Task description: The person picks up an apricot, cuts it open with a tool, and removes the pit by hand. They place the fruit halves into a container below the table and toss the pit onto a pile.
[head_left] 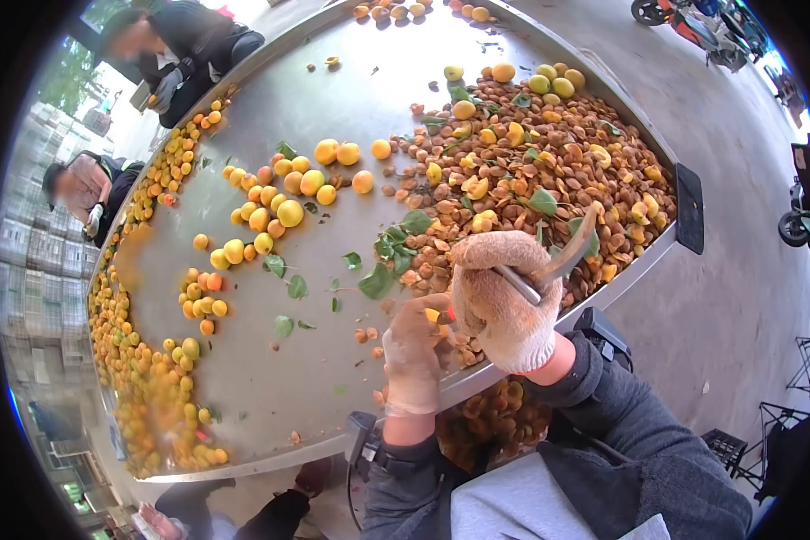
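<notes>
Hundreds of whole apricots (144, 396) band the far-left rim of the bench (270, 378), well to the left of both grips and smeared by motion blur.

- Co-worker (94, 184): at that rim, gloved, partly cut off by the lens edge. A second co-worker (184, 45) is further up.
- Loose apricot cluster (279, 202) and scattered leaves (376, 281): up and left of the grips.
- Left hand (414, 355): pale glove, grip pinched shut on an apricot (434, 317). Only an orange sliver shows between the fingers, so its facing cannot be told.
- Right hand (506, 310): knit glove, just right of the left and overlapping it in view. The grip is clenched round a metal tool (562, 256).
- Metal tool: long axis runs lower left to upper right. The free end points up and right, away from the person, over the pit heap (549, 153). Its handle is hidden inside the fist, and the tip is blurred, its shape uncertain.
- Pit heap: up and right of the grips, mixed with fruit scraps and leaves.
- Container of pitted fruit (495, 423): below the grips, under the bench rim, mostly hidden by the forearms.
- Black pad (690, 207): on the rim, far right.
</notes>
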